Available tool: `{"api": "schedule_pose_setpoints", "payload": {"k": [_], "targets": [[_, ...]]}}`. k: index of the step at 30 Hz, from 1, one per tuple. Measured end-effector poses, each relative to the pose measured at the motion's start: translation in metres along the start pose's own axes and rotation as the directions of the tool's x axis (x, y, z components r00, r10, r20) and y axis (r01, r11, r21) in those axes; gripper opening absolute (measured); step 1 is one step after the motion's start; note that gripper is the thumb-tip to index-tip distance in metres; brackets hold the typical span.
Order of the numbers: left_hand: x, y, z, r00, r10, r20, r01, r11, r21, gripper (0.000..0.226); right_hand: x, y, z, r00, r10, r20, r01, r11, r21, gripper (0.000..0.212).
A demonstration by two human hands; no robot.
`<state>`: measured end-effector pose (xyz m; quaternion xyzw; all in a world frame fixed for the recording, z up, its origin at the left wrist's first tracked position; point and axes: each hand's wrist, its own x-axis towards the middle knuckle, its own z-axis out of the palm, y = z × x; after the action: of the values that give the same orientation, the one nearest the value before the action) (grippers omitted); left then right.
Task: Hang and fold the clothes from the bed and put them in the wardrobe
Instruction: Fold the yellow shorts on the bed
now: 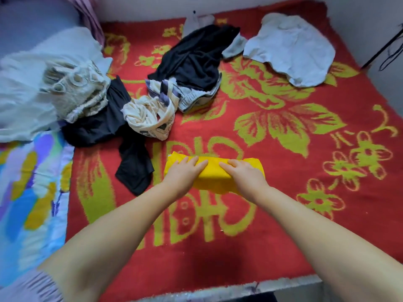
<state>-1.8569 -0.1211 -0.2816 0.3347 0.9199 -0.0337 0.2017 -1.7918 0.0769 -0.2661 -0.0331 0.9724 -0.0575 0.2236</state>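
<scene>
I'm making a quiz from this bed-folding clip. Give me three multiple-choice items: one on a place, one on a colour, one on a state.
1. Where does the pale grey garment lie?
A. far right of the bed
B. under the hands
C. on the floor

2. What colour is the garment being handled?
A. black
B. yellow
C. pink

3. What state is that garment in?
A. on a hanger
B. spread flat
C. folded into a compact bundle

Answers: 1 A, it lies by the far right edge. 2 B, the yellow garment. 3 C, left hand and right hand press on the narrow bundle.

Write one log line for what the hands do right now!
step: folding | left hand: flat on yellow garment | right hand: flat on it | on: red blanket | unfolded: black clothes
</scene>
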Motion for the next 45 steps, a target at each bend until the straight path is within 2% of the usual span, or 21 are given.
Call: {"api": "schedule_pose_setpoints", "payload": {"k": [5, 9, 12, 16, 20, 23, 27, 30, 32, 35, 40, 45], "targets": [[-0.090, -0.018, -0.051, 0.982, -0.166, -0.096, 0.167, 0.986, 0.009, 0.073, -0.022, -0.051, -0.064, 0.974, -0.226, -0.030, 0.222, 0.969, -0.107, 0.073], [-0.176, -0.018, -0.074, 0.913, -0.377, -0.154, 0.382, 0.924, 0.004, 0.068, -0.042, -0.101, -0.101, 0.878, -0.476, -0.054, 0.454, 0.862, -0.227, 0.072], [-0.248, -0.001, -0.077, 0.816, -0.547, -0.190, 0.545, 0.836, -0.065, 0.069, -0.064, -0.143, -0.119, 0.758, -0.652, -0.021, 0.612, 0.722, -0.323, 0.072], [-0.342, 0.030, -0.063, 0.667, -0.730, -0.150, 0.713, 0.684, -0.157, 0.068, -0.107, -0.205, -0.120, 0.593, -0.802, 0.070, 0.755, 0.524, -0.395, 0.074], [-0.443, 0.074, -0.035, 0.481, -0.873, -0.078, 0.848, 0.486, -0.211, 0.070, -0.165, -0.280, -0.106, 0.343, -0.920, 0.189, 0.868, 0.233, -0.439, 0.071], [-0.523, 0.118, -0.007, 0.318, -0.947, -0.043, 0.909, 0.317, -0.270, 0.068, -0.223, -0.335, -0.080, 0.163, -0.952, 0.261, 0.901, 0.036, -0.432, 0.069], [-0.618, 0.187, 0.030, 0.142, -0.989, 0.041, 0.921, 0.116, -0.372, 0.063, -0.307, -0.396, -0.031, -0.045, -0.931, 0.363, 0.902, -0.194, -0.386, 0.069], [-0.674, 0.244, 0.062, 0.053, -0.987, 0.150, 0.911, -0.014, -0.412, 0.068, -0.372, -0.427, 0.016, -0.144, -0.880, 0.452, 0.881, -0.323, -0.347, 0.064], [-0.711, 0.284, 0.088, 0.001, -0.977, 0.214, 0.903, -0.092, -0.420, 0.068, -0.421, -0.441, 0.052, -0.199, -0.835, 0.513, 0.848, -0.409, -0.336, 0.073], [-0.768, 0.341, 0.128, -0.048, -0.955, 0.292, 0.890, -0.174, -0.423, 0.067, -0.494, -0.458, 0.104, -0.236, -0.783, 0.576, 0.821, -0.478, -0.313, 0.086], [-0.866, 0.418, 0.191, -0.119, -0.928, 0.353, 0.862, -0.273, -0.427, 0.063, -0.609, -0.493, 0.183, -0.289, -0.736, 0.613, 0.810, -0.529, -0.253, 0.081], [-0.944, 0.456, 0.231, -0.143, -0.912, 0.385, 0.863, -0.306, -0.403, 0.061, -0.688, -0.524, 0.233, -0.283, -0.698, 0.658, 0.835, -0.517, -0.190, 0.080]]}}
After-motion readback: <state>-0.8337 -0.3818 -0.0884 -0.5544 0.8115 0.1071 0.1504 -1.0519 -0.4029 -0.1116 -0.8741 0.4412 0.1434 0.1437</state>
